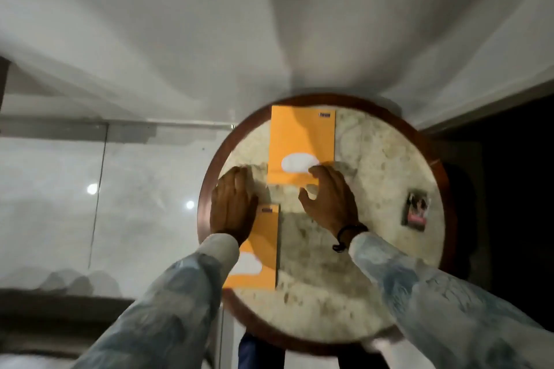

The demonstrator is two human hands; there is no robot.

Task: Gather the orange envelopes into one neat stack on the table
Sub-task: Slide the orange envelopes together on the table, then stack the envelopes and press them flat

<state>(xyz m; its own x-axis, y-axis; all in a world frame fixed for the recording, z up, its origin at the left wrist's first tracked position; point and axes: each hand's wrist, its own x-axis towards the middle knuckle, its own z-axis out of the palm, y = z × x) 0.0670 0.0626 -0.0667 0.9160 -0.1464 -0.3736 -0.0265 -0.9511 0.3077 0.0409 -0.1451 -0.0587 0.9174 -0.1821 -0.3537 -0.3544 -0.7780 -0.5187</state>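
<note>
two orange envelopes lie apart on the round stone-topped table [374, 159]: the far envelope [302, 135] is touched at its near corner by the right hand [329, 201], fingers spread, nothing clenched; the near envelope [260, 252] is pinned flat under the left hand [232, 207]. the far one is best slid — not lifted — onto the near one, edges squared. a small card packet [415, 210] sits right; pale wall and glossy floor surround.

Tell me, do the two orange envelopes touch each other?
Apart. The head view shows a strip of bare marble table between the far orange envelope and the near orange envelope, so they are not yet stacked.
</note>
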